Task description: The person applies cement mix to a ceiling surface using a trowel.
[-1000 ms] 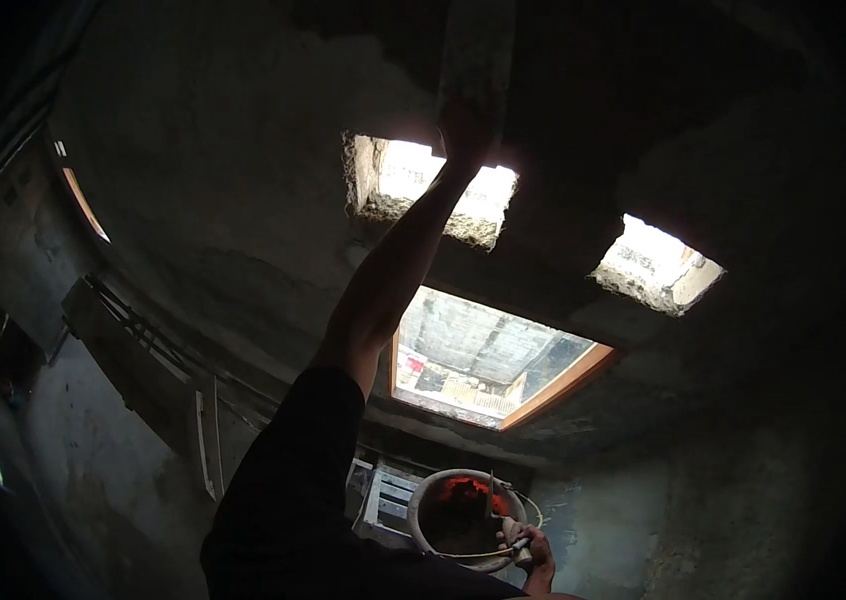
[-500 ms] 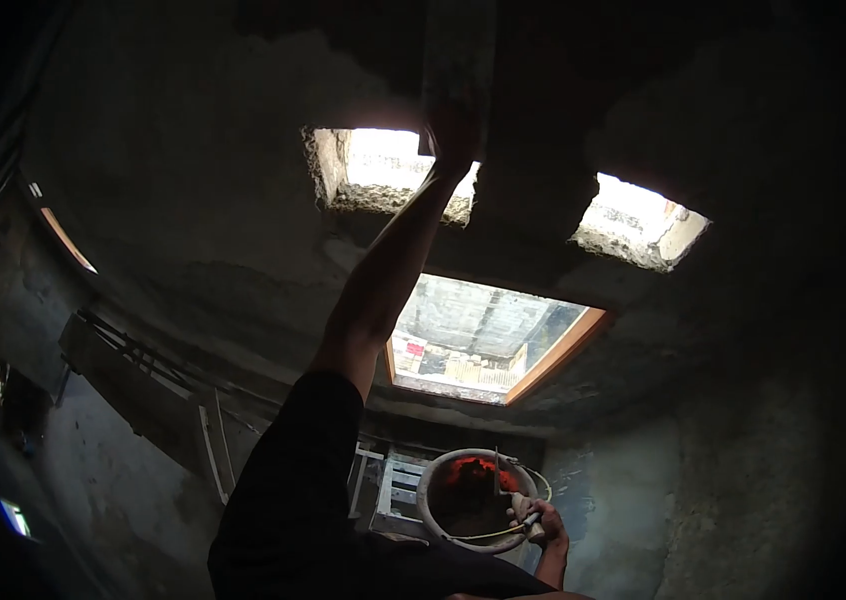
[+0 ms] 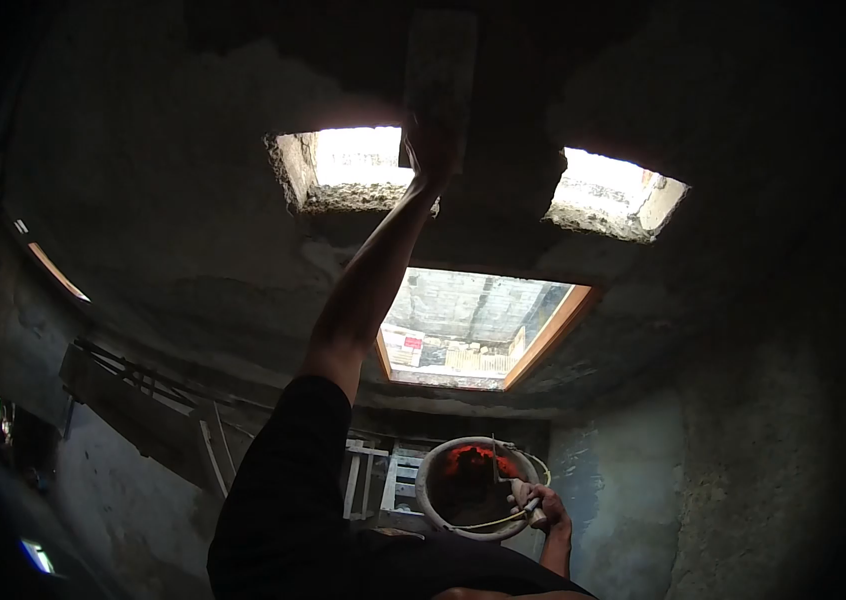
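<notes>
Dim wall (image 3: 193, 200), left grip (image 3: 433, 155), too dark to judge, at flat board (image 3: 441, 60); right grip (image 3: 545, 506) closed around trowel (image 3: 539, 519) beside bucket (image 3: 425, 498).

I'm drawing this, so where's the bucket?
In the head view, the bucket is at the bottom, right of centre, below the window, by the right hand.
</notes>
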Tool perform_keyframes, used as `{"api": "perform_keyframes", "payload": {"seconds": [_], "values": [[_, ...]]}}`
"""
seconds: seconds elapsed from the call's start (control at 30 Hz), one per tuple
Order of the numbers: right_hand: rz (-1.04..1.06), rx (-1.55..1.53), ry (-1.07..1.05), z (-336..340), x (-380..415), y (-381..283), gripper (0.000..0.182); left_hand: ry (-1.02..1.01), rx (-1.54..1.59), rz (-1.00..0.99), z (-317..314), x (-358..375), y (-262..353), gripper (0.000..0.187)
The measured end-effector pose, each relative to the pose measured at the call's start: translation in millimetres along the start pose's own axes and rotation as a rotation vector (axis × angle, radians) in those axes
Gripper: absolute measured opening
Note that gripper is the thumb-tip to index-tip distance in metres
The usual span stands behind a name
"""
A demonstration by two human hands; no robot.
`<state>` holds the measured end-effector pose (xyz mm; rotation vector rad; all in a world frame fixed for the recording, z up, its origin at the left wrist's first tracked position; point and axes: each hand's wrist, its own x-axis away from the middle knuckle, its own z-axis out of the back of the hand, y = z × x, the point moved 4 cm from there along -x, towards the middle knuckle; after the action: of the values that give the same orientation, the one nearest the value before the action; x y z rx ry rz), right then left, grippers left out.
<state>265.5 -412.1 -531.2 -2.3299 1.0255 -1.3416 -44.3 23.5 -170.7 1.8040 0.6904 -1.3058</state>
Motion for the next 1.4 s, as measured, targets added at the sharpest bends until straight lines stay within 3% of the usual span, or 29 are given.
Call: {"api": "perform_keyframes", "payload": {"seconds": [0.03, 0.1, 0.13, 0.27, 0.37, 0.43, 0.57, 0.63, 0.67, 0.73, 0.8, 0.93, 1.0, 1.03, 1.1, 1.3, 1.4], "values": [[0.033, 0.02, -0.029, -1.2, -0.1, 1.7, 0.018, -0.006, 0.0, -0.004, 1.7, 14.4, -6.9, 0.057], [0.044, 0.014, 0.002, -1.3, -0.2, 3.6, 0.018, -0.381, 0.051, 0.358, -7.4, 41.8, -29.5, 0.07], [0.047, 0.013, 0.038, 1.1, 0.5, 4.1, 0.019, -0.434, 0.055, 0.39, -4.5, 42.8, -25.1, 0.07], [-0.005, -0.042, -0.017, 9.1, -2.7, 10.2, 0.02, -0.391, 0.097, 0.271, -25.8, 47.8, -22.2, 0.062], [0.003, -0.017, 0.022, 5.1, -0.5, 8.8, 0.02, -0.269, 0.087, 0.14, -21.0, 54.8, 43.6, 0.059], [0.023, -0.041, -0.018, 5.2, -2.0, 7.5, 0.021, -0.553, 0.132, 0.344, -35.8, 74.7, 64.9, 0.053], [0.062, -0.038, -0.007, 32.5, -12.5, 24.6, 0.021, -0.498, 0.141, 0.209, -75.6, 89.4, 97.8, 0.043], [-0.028, -0.1, -0.063, 31.4, -9.1, 30.3, 0.022, -0.326, 0.715, 0.419, -88.9, 83.0, 113.9, 0.037], [-0.023, -0.08, 0.013, 22.3, -1.4, 25.0, 0.023, -0.345, 0.416, 0.311, -128.2, 101.9, 91.0, 0.038], [-0.027, -0.116, -0.014, 25.8, -4.3, 26.2, 0.023, -0.215, 0.241, -0.073, -145.2, 77.8, 111.3, 0.042], [-0.049, -0.149, -0.04, 26.9, -5.6, 28.2, 0.023, -0.099, 0.126, -0.067, -148.6, 32.7, 131.7, 0.044], [-0.003, -0.061, -0.062, 26.8, -3.9, 24.8, 0.022, -0.193, 0.155, 0.077, -155.9, -18.0, 149.6, 0.044], [-0.027, -0.084, -0.059, 19.0, 4.7, 21.9, 0.023, -0.653, 0.441, 0.383, -163.9, -5.9, 136.2, 0.046], [-0.028, -0.081, -0.068, 25.1, -1.5, 24.6, 0.023, -0.65, 0.434, 0.376, -166.6, 12.6, 133.1, 0.046], [-0.092, -0.142, -0.048, 42.0, -8.3, 39.3, 0.023, -0.37, 0.474, 0.37, -157.7, 51.3, 127.4, 0.046], [0.005, -0.004, -0.068, 41.5, -6.4, 38.2, 0.023, -0.18, 0.225, 0.102, -152.9, 25.4, 140.2, 0.045], [-0.069, -0.095, -0.048, 46.3, -6.6, 50.4, 0.025, -0.316, 0.296, 0.27, -153.2, -19.8, 148.2, 0.044]]}}
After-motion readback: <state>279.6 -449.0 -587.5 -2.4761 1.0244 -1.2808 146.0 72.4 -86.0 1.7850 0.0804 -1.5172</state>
